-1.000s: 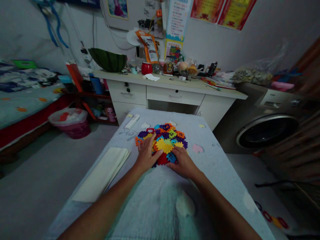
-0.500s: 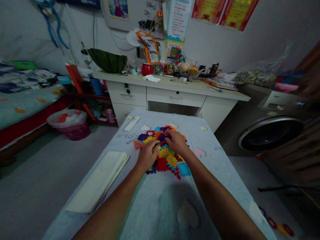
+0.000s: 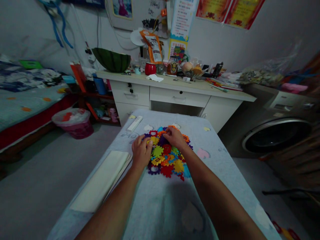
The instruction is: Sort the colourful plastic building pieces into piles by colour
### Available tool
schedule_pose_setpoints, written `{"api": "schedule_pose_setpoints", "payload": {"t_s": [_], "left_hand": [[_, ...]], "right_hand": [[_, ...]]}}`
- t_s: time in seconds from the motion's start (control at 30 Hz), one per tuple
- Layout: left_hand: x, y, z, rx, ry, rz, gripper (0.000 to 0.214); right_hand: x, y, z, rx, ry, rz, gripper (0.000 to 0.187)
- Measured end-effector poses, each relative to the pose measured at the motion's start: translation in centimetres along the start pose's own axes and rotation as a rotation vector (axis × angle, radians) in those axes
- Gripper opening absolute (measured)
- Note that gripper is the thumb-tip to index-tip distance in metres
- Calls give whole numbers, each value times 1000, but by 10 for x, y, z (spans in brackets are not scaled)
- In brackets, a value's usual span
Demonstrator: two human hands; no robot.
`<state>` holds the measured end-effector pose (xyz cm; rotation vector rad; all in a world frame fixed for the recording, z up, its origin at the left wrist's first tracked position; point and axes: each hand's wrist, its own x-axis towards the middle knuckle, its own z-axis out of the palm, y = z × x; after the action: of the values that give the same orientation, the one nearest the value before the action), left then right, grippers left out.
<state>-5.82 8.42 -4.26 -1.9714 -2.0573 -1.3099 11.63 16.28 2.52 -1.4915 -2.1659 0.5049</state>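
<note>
A heap of bright foam puzzle pieces (image 3: 168, 159) in red, yellow, orange, purple, blue and green lies on a table covered with a pale blue cloth (image 3: 160, 200). My left hand (image 3: 141, 152) rests on the heap's left edge, fingers curled down onto the pieces. My right hand (image 3: 174, 137) lies over the far part of the heap, fingers bent round a dark purple piece. Both forearms reach in from the bottom of the view.
A folded cream cloth (image 3: 103, 178) lies on the table's left side, a white tube (image 3: 135, 123) at its far left. Beyond stands a cluttered white desk (image 3: 175, 90) with a halved watermelon (image 3: 111, 60). A washing machine (image 3: 277, 133) is right, a pink bin (image 3: 75, 123) and bed left.
My right hand moved from the near right of the heap to its far side. My left hand shifted left to the heap's edge. The pieces were dragged nearer and spread.
</note>
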Motion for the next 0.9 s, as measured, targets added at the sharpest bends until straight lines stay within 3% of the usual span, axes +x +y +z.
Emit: {"api": "schedule_pose_setpoints", "payload": {"t_s": [0.2, 0.43, 0.7, 0.8, 0.9], "left_hand": [[1, -11, 11, 43, -54, -49, 39], [3, -15, 12, -92, -73, 9, 38], [4, -20, 11, -149, -73, 22, 34], [4, -19, 10, -168, -61, 20, 34], [3, -18, 10, -187, -51, 6, 33]], "right_hand": [[7, -11, 2, -72, -56, -50, 34], [-12, 5, -13, -3, -9, -178, 10], [-47, 7, -30, 54, -115, -289, 5], [-48, 14, -37, 55, -32, -244, 9], [-39, 34, -42, 47, 117, -108, 17]]}}
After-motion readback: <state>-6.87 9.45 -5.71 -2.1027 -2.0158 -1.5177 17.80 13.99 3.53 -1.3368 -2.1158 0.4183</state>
